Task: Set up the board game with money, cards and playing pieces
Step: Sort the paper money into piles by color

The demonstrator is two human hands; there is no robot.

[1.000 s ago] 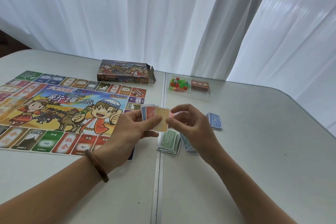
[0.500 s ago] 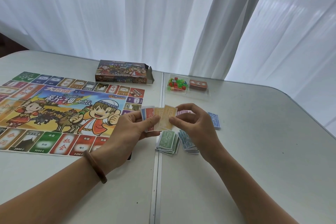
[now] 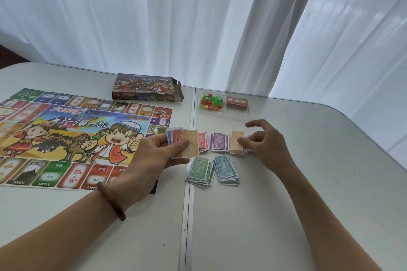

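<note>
Money sorting is under way. Nearest lie the green pile [image 3: 199,170] and blue pile [image 3: 226,169], side by side on the table [image 3: 308,182]. Just beyond, the left hand [image 3: 158,156] grips a fan of unsorted notes [image 3: 182,144], thumb across their faces. The right hand [image 3: 266,145], fingers curled and forefinger lifted, pinches a tan note [image 3: 236,138] by its edge, setting it on the tan pile [image 3: 236,151] beside the purple pile [image 3: 219,142] and red pile [image 3: 203,142]. The next move probably calls for letting go, then peeling the next note off the fan and matching its colour. The board [image 3: 77,134] lies open to the left; pieces [image 3: 211,102] and cards [image 3: 237,102] wait in their tray, the box [image 3: 146,88] behind. Half a second ago, both hands met at the fan; since then the right has carried the note out to its pile.
</note>
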